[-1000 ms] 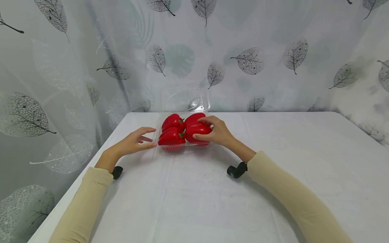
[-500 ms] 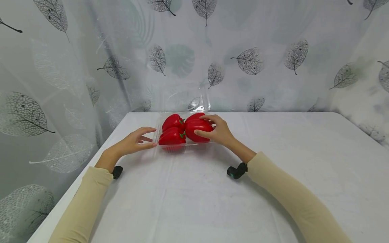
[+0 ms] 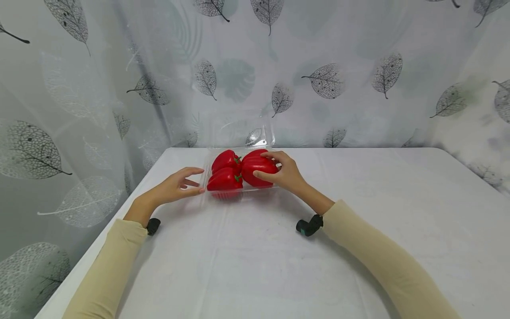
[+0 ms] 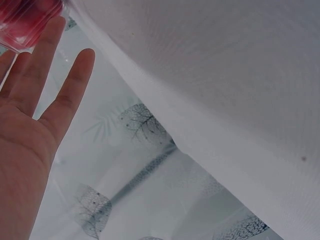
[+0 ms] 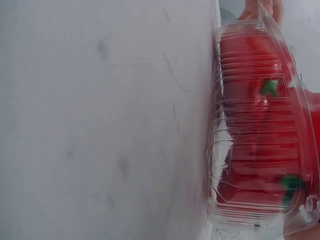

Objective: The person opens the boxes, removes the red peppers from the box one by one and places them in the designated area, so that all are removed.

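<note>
A clear plastic clamshell box [image 3: 223, 191] at the table's far left holds several red bell peppers, with its lid [image 3: 241, 128] standing up behind. My right hand [image 3: 284, 170] grips the front-right bell pepper [image 3: 256, 170], thumb in front and fingers over its top. At the box's left wall, my left hand [image 3: 177, 186] rests with fingers spread and fingertips at the plastic; the left wrist view shows those fingers extended. Two bell peppers lie on the left, a front one [image 3: 224, 179] and a back one [image 3: 226, 161]. Another at back right [image 3: 255, 153] is partly covered.
A white-covered table [image 3: 338, 248] stretches to the right and in front of the box. Behind and to the left hangs a pale curtain [image 3: 318, 115] with a leaf print. The raised lid stands close to this curtain.
The front-right bell pepper has risen slightly and turned in my right hand, showing less of its lower side through the box front. My left hand stays where it was.
</note>
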`<state>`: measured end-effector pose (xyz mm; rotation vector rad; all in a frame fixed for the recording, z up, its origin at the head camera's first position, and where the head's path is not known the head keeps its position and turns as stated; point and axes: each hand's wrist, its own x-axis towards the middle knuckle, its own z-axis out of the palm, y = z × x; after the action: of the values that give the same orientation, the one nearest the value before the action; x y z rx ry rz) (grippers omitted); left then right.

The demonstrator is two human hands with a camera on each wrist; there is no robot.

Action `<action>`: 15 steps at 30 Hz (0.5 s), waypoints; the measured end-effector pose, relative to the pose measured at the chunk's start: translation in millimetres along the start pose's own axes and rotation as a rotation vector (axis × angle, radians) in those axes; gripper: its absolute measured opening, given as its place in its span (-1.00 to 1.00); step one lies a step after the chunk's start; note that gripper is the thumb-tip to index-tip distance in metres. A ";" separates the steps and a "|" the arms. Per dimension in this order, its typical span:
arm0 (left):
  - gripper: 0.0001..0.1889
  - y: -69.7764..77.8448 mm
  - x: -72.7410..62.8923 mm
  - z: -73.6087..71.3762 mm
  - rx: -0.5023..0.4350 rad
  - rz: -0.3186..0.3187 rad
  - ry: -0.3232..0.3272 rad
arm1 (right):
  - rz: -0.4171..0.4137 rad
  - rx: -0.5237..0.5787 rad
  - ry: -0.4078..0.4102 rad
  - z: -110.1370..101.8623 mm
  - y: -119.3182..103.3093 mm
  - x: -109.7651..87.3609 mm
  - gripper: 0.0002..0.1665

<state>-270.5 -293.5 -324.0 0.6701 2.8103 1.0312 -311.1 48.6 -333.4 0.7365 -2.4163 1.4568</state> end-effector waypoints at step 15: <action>-0.30 0.6 -1.2 1.2 0.011 0.012 0.001 | 0.004 0.033 0.030 2.8 -1.6 -3.5 -0.30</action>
<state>-268.9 -292.9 -324.6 0.6878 2.8187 1.0190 -307.1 46.6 -335.1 0.7128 -2.3783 1.5020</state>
